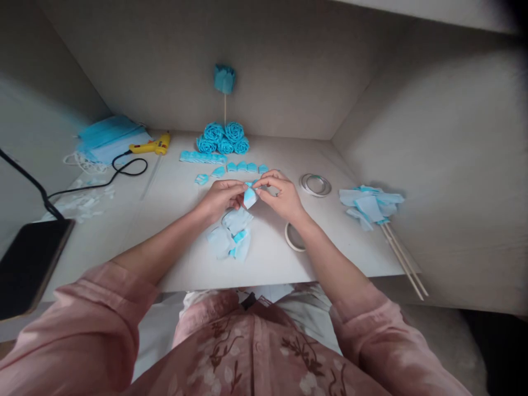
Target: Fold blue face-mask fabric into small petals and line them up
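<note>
Between my two hands is a small blue-and-white fabric piece [249,197], held above the middle of the table. My left hand [225,199] pinches its left side with thumb and finger. On the other side, my right hand [279,192] grips its upper right edge with closed fingertips. Pale blue and white fabric scraps [231,236] lie just below my hands. Beyond them a row of small blue petal-shaped pieces [246,166] lies on the table, with a pleated blue strip [203,157] to its left.
Rolled blue rosettes [223,138] are stacked at the back below a blue flower [225,80] on a stick. A yellow glue gun [154,144] and blue face masks [111,137] lie back left; a phone [31,269] is front left. Tape rings [315,185] and fabric-topped sticks [402,253] lie right.
</note>
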`<state>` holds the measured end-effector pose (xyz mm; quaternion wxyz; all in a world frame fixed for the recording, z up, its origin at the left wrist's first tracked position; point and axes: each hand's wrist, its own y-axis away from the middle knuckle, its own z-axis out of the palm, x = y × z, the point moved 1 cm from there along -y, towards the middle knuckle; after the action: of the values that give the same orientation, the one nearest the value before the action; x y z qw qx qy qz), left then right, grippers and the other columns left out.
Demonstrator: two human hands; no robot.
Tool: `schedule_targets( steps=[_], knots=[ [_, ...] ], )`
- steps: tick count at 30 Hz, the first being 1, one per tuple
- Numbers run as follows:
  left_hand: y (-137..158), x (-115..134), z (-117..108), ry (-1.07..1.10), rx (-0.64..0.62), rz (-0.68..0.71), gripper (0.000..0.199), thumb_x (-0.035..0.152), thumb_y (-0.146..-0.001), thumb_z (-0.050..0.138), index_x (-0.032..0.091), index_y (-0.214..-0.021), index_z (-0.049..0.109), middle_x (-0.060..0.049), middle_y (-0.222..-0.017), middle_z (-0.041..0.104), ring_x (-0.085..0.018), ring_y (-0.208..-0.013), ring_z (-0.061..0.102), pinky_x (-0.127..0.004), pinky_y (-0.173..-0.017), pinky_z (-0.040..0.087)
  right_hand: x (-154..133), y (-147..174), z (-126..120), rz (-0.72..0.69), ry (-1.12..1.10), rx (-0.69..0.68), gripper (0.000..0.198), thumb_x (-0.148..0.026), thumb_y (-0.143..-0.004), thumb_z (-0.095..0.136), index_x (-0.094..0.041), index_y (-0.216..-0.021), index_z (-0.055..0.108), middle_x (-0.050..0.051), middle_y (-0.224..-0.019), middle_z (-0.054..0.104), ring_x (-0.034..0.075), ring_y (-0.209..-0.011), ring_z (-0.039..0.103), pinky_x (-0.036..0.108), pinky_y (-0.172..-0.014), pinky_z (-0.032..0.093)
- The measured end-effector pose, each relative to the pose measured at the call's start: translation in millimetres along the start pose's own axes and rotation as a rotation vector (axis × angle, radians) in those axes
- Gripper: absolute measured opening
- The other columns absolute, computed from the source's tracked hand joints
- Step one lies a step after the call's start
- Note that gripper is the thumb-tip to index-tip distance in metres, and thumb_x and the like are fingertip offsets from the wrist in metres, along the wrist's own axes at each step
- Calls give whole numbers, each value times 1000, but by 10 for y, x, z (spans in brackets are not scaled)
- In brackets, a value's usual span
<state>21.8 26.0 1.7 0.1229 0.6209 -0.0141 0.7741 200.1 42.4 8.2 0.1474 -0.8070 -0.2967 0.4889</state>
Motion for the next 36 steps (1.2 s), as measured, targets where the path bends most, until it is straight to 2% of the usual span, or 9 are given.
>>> schedule_targets(
  steps=[5,9,13,15,18,21,26,33,36],
  knots=[
    [-13,-18,-20,-8,-7,12,25,37,-66,77,14,-74,69,-1,-56,62,-10,-48,53,-24,-48,39,2,1,-1,-1,8,11,11,-19,-80,65,-26,-83,73,3,-90,64,20,-94,59,37,-91,44],
    [-12,-26,-27,-44,3,22,27,38,-63,80,15,-68,67,0,-54,59,-9,-47,50,-25,-49,40,-2,2,-17,33,-43,22,8,-25,-82,65,-25,-86,72,3,-92,67,19,-89,58,34,-85,45],
    [-6,-30,-9,-85,13,33,31,43,-61,80,16,-68,66,1,-55,59,-9,-48,50,-24,-48,40,24,9,-26,152,-107,-4,30,-38,-84,64,-25,-111,68,3,-103,67,18,-91,58,34,-90,44],
    [0,-31,4,-110,10,44,32,44,-62,79,16,-69,67,1,-56,59,-9,-47,50,-24,-48,40,41,15,-15,215,-155,-37,36,-43,-83,65,-25,-115,67,3,-103,67,18,-92,58,33,-89,43],
    [10,-35,18,-167,-2,62,29,43,-65,77,15,-71,69,1,-54,59,-9,-46,49,-24,-47,39,58,21,17,282,-206,-80,28,-45,-81,66,-21,-96,71,2,-87,67,17,-83,58,31,-80,44],
    [18,-45,21,-216,-24,74,28,43,-68,74,15,-69,69,1,-55,60,-9,-45,50,-24,-48,39,61,20,43,286,-226,-75,21,-41,-78,68,-20,-80,68,0,-76,65,16,-74,56,29,-72,44],
    [14,-58,13,-238,-64,75,31,45,-71,71,15,-66,67,-2,-56,63,-9,-46,52,-24,-49,40,46,13,42,268,-169,-63,17,-37,-77,68,-20,-77,68,0,-74,65,15,-71,55,28,-68,42],
    [1,-48,11,-207,14,72,25,40,-70,72,16,-65,66,0,-53,60,-9,-43,49,-24,-47,38,66,5,-3,230,-176,17,16,-36,-80,67,-22,-88,72,0,-78,66,15,-73,55,30,-74,43],
    [9,-35,20,-185,13,61,24,39,-70,72,16,-64,66,-1,-53,60,-9,-43,49,-25,-47,37,56,3,-12,175,-140,43,9,-31,-80,67,-23,-84,70,0,-81,67,16,-76,56,32,-78,45]
  ],
)
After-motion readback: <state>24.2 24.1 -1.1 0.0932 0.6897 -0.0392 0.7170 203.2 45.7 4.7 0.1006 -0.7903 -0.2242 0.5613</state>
